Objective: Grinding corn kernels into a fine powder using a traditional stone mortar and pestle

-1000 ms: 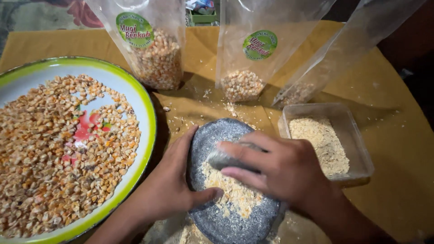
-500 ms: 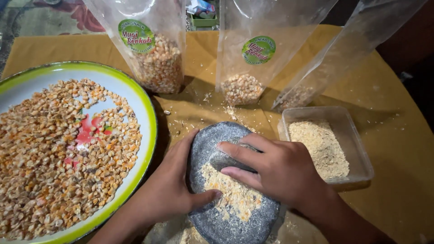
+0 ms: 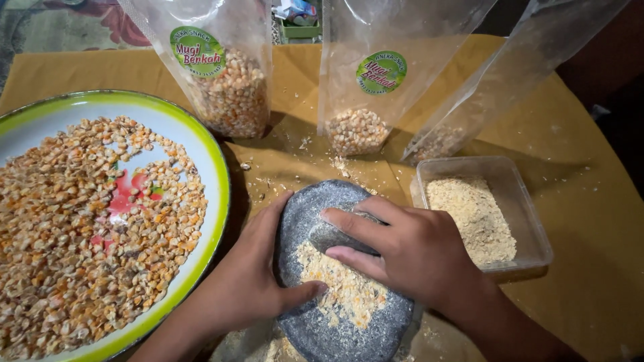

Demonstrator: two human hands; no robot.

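Observation:
A grey stone mortar plate (image 3: pixel 315 201) lies in front of me with crushed pale corn (image 3: pixel 339 285) spread on it. My right hand (image 3: pixel 409 251) is shut on a grey stone pestle (image 3: pixel 330 236), pressing it onto the plate. My left hand (image 3: pixel 251 281) grips the plate's left rim, thumb resting on the stone beside the crushed corn.
A large round tray with a green rim (image 3: pixel 218 177), full of corn kernels (image 3: pixel 80 234), sits at the left. A clear plastic tub (image 3: pixel 530 221) of ground corn stands at the right. Three clear pouches (image 3: pixel 231 80) with kernels stand behind, on a tan cloth (image 3: pixel 583 154).
The two hands and the pestle stay in almost the same place on the plate. Only the view has shifted slightly.

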